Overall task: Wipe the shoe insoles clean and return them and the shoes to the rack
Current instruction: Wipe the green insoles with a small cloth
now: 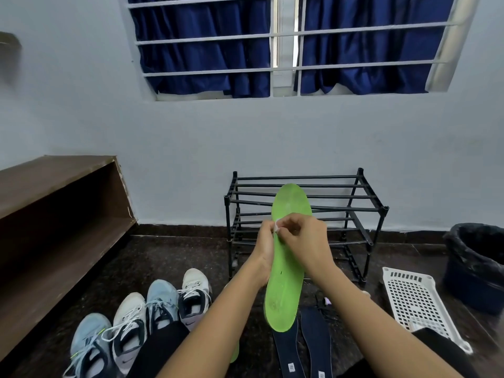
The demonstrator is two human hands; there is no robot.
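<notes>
The right hand pinches a small white wipe in its fingertips and presses it on the green insole. The left hand holds the insole by its left edge, with the fingers curled round it. The insole is up in the air with its toe end at the top, in front of the black rack. The rack stands by the wall.

Two dark insoles lie flat on the floor, just under the green one. A bit of something else green peeks out from under the left arm.

Four shoes sit in a row on the floor to the left, two light blue and two white. To the right lies a white basket full of holes, next to a black bin. A brown wooden shelf is on the far left.
</notes>
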